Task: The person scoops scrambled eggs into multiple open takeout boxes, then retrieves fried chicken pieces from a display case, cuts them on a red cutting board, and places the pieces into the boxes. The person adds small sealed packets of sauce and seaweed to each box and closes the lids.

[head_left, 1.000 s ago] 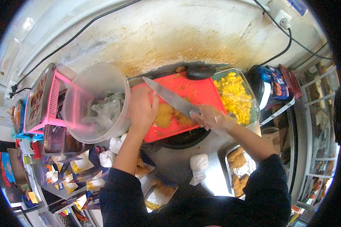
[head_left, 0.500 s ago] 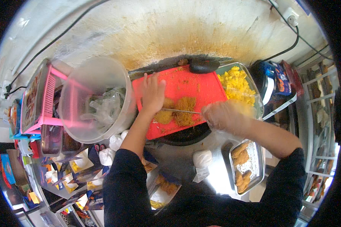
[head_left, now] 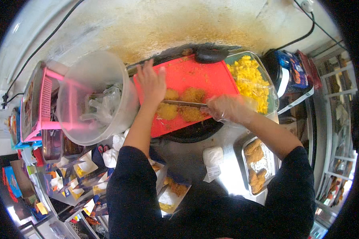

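Across the red cutting board (head_left: pixel 213 73), a long narrow knife (head_left: pixel 183 104) lies over golden breaded cutlets (head_left: pixel 192 114), with cutlet parts showing on both sides of the blade. My right hand (head_left: pixel 227 108), in a clear plastic glove, is closed round the handle at the board's right edge. Fingers stretched out and thumb apart, my left hand (head_left: pixel 152 81) rests at the board's left side, its wrist beside the blade's far end. Whether the cutlets are cut right through, I cannot tell. Crumbs are scattered over the board.
A clear plastic tub (head_left: pixel 125 85) with bags inside stands left, before a pink rack (head_left: pixel 46 95). Right of the board is a tray of yellow food (head_left: pixel 247 75). A metal tray (head_left: pixel 274 161) of fried pieces and a white roll (head_left: pixel 213 156) sit nearer. Food boxes (head_left: pixel 87 163) crowd lower left.
My right hand, blurred before, shows more sharply and has moved slightly left with the knife. The blade looks broader now. My left hand stays on the board's left side; the whole view has shifted a little.
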A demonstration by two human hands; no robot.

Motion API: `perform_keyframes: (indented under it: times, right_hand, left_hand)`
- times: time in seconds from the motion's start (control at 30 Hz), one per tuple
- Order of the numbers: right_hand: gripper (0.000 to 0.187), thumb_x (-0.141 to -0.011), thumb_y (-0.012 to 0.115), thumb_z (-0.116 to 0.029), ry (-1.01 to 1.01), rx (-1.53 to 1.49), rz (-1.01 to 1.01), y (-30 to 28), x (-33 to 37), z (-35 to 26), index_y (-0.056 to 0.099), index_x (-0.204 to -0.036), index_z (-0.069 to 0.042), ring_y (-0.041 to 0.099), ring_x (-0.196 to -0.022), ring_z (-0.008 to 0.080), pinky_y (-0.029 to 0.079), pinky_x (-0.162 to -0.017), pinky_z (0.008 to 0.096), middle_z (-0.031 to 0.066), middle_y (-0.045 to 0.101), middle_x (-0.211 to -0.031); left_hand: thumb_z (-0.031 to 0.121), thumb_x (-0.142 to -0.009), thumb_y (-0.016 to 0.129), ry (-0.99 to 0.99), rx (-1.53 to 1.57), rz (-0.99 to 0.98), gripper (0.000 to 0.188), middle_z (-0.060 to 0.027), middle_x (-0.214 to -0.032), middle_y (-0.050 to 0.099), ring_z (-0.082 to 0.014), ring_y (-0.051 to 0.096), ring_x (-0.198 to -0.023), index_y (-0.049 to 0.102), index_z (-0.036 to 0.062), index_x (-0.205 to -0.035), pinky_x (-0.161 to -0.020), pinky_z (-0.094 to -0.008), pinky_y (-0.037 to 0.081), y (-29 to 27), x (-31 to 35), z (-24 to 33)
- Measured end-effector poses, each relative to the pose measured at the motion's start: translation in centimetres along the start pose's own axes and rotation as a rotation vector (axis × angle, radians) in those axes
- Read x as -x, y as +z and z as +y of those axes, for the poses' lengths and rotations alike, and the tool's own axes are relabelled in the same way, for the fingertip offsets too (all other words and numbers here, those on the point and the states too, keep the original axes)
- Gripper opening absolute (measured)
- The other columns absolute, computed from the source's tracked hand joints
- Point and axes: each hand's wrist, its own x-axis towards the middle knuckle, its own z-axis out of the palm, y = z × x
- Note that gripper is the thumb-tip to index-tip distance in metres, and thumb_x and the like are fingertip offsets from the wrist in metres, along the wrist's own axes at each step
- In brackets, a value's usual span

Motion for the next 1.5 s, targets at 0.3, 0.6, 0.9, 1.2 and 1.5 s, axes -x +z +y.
perform_keyframes:
  times: [0.3,0.6,0.9,1.2,1.5]
  right_hand:
    - [0.012,-0.082,0.059,-0.021,0.037,0.353,0.021,-0.9,-1.4,1.6,0.067,-0.088,-0.014,0.070,-0.074,0.0270,0.055,-0.064,0.0458,0.0077,0.069,-0.076]
    - [0.016,-0.085,0.055,-0.023,-0.050,0.250,0.130,-2.2,-1.0,1.4,0.066,-0.087,-0.011,0.070,-0.077,0.0322,0.055,-0.064,0.0479,0.0135,0.069,-0.082]
    - [0.028,-0.090,0.056,-0.034,0.011,0.264,0.151,-0.5,-3.1,3.6,0.061,-0.076,-0.011,0.065,-0.066,0.0338,0.050,-0.057,0.0471,0.0140,0.063,-0.068]
    - [0.016,-0.083,0.058,-0.029,-0.051,0.263,0.125,-4.5,0.6,-0.2,0.067,-0.082,-0.016,0.069,-0.073,0.0309,0.054,-0.061,0.0479,0.0114,0.069,-0.078]
    - [0.021,-0.086,0.055,-0.028,0.107,0.242,-0.159,-0.2,0.6,-0.4,0.068,-0.084,-0.012,0.071,-0.081,0.0323,0.056,-0.070,0.0485,0.0111,0.071,-0.082]
  left_hand:
    - [0.047,-0.099,0.035,-0.217,0.118,-0.073,0.061,-0.0217,-0.148,0.034,-0.0442,0.016,-0.142,0.033,0.0049,-0.143,-0.114,-0.0596,0.008,3.4,-0.7,-0.6]
    - [0.049,-0.098,0.037,-0.090,-0.046,0.022,0.062,-0.0201,-0.150,0.030,-0.0458,0.013,-0.142,0.034,0.0055,-0.142,-0.112,-0.0649,0.007,-0.2,-2.5,0.8]
    - [0.053,-0.097,0.034,-0.148,0.021,-0.075,0.069,-0.0228,-0.154,0.022,-0.0420,0.007,-0.145,0.027,0.0049,-0.147,-0.114,-0.0611,0.003,4.3,-1.7,-0.4]
    - [0.049,-0.097,0.039,-0.101,0.005,-0.009,0.067,-0.0258,-0.149,0.029,-0.0472,0.014,-0.141,0.032,0.0010,-0.144,-0.113,-0.0628,0.007,-2.9,-0.5,1.9]
    - [0.042,-0.098,0.040,-0.122,0.031,0.039,0.063,-0.0289,-0.147,0.030,-0.0482,0.013,-0.141,0.031,-0.0015,-0.143,-0.115,-0.0578,0.010,1.5,5.0,-0.1]
